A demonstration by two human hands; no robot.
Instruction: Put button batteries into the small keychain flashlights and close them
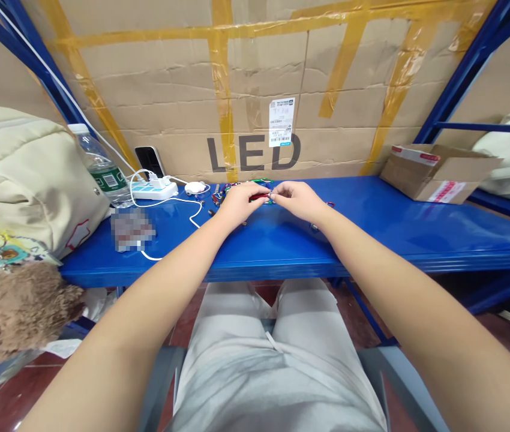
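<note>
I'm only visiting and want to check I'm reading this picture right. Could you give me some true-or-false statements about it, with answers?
1. The left hand and the right hand meet on a small red piece over the blue shelf. True.
2. The water bottle stands right of the hands. False: it stands at the left, beside the cream bag.
3. The cardboard box at the right is open. True.
4. The phone lies flat at the shelf's front edge. False: it leans upright against the cardboard wall at the back.
</note>
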